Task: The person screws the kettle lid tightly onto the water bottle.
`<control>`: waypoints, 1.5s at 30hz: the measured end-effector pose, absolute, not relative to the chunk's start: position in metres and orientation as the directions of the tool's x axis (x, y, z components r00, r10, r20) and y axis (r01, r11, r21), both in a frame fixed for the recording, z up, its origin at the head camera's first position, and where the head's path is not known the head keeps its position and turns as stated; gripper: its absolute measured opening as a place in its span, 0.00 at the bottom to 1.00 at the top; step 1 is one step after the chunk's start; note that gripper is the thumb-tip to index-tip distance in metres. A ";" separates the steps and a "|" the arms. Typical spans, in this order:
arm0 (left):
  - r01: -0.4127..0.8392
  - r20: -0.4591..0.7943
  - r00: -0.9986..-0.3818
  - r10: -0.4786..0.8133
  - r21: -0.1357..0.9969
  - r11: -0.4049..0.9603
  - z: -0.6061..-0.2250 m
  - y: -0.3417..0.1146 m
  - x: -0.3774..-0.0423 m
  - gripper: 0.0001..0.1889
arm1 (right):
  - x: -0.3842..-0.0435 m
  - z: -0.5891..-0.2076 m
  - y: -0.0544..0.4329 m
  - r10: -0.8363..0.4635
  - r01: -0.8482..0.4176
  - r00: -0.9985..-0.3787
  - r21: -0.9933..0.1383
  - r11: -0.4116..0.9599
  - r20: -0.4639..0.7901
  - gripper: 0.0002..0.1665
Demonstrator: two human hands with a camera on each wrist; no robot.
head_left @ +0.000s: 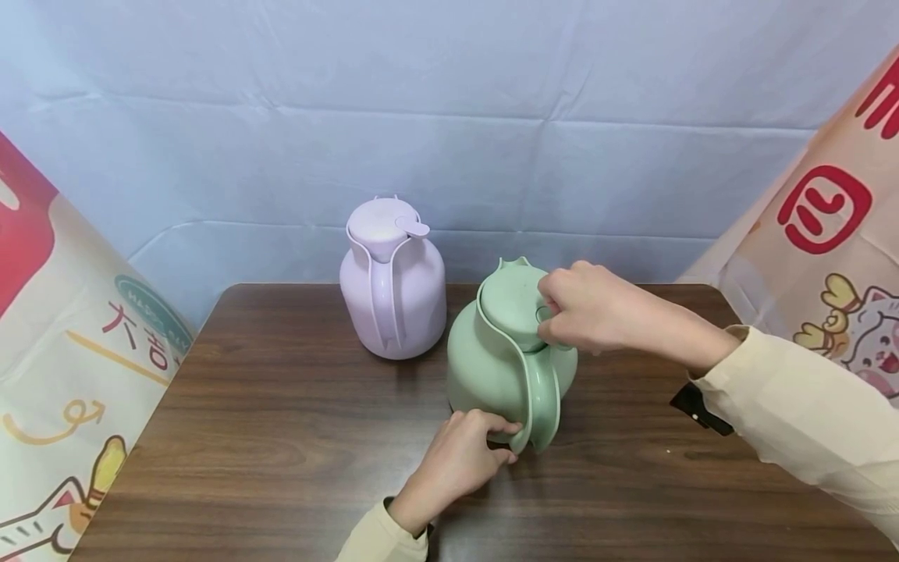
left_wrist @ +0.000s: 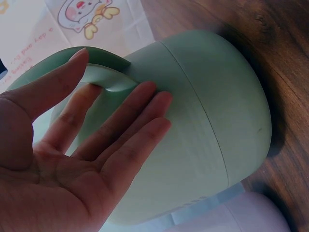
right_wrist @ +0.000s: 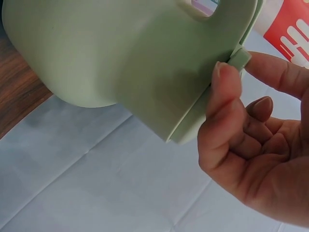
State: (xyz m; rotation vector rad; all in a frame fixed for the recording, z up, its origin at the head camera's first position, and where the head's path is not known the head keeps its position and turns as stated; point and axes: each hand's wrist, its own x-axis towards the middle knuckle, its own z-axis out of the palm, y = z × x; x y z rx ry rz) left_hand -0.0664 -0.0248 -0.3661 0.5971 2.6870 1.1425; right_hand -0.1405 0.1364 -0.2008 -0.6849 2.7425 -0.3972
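A pale green thermos jug (head_left: 485,375) stands upright on the table, its handle facing the near side. My left hand (head_left: 463,453) is at the lower part of the handle (head_left: 542,390), thumb on one side and index finger on the other, pinching it. In the left wrist view the other fingers (left_wrist: 140,140) reach along the jug's body. My right hand (head_left: 586,304) pinches the small tab (right_wrist: 240,59) at the edge of the jug's round lid (head_left: 511,300) between thumb and index finger. The remaining right fingers are curled in.
A lilac thermos jug (head_left: 414,297) of the same shape stands behind and left of the green one, near the back edge of the brown wooden table (head_left: 281,437). A pale blue cloth (head_left: 316,156) hangs behind. Printed sheets (head_left: 808,257) flank both sides.
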 end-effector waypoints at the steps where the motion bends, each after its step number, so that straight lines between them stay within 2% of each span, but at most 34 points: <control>1: 0.295 0.006 -0.908 0.419 0.718 0.630 -0.366 -0.025 -0.066 0.15 | -0.140 -0.201 0.136 -0.489 -0.409 -0.847 -0.330 0.851 -0.209 0.10; 33: 0.307 0.034 -0.910 0.414 0.725 0.616 -0.366 -0.024 -0.065 0.15 | -0.135 -0.201 0.132 -0.453 -0.358 -0.863 -0.365 0.860 -0.223 0.07; 45: 0.300 0.025 -0.913 0.408 0.720 0.626 -0.366 -0.024 -0.064 0.15 | -0.135 -0.200 0.134 -0.428 -0.324 -0.870 -0.370 0.871 -0.245 0.10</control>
